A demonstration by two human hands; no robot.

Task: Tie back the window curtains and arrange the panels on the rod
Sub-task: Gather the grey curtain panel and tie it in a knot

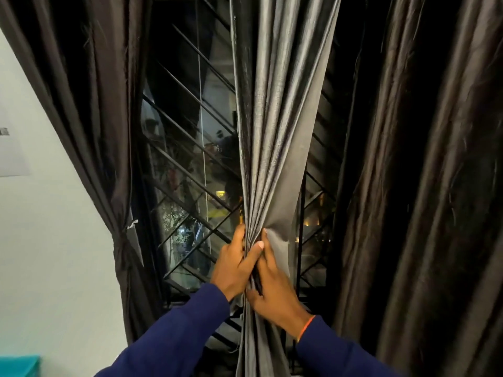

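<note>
A dark window with a diagonal metal grille (187, 164) fills the wall ahead of you. Nearest, your left hand (235, 263) and right hand (275, 287) both curl round the gathered grey centre panel (275, 126), pinching its folds together at waist height. Ease either grip and the pleats will likely spill open. Beyond, the left brown panel (109, 131) looks already knotted, though dimly lit; the right brown panel (408, 159) hangs loose and could snag.
</note>
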